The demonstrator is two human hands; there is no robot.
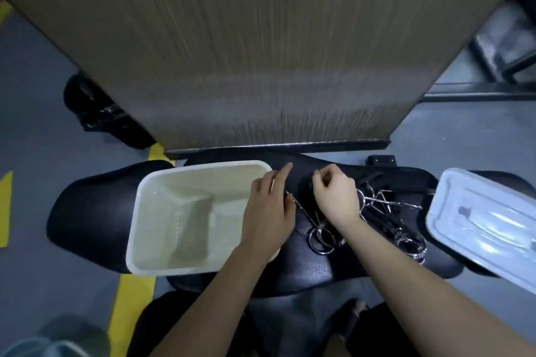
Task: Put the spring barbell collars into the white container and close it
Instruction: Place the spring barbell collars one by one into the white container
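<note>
Chrome collars (pixel 322 233) lay on the black bench (pixel 95 211) beside the empty white container (pixel 185 217), both the left hand (pixel 268 211) and right hand (pixel 336 197) curled onto one's handles, apparently to lift it in.

Dim, soft, perhaps motion-blurred view with wide-angle edge distortion.
</note>
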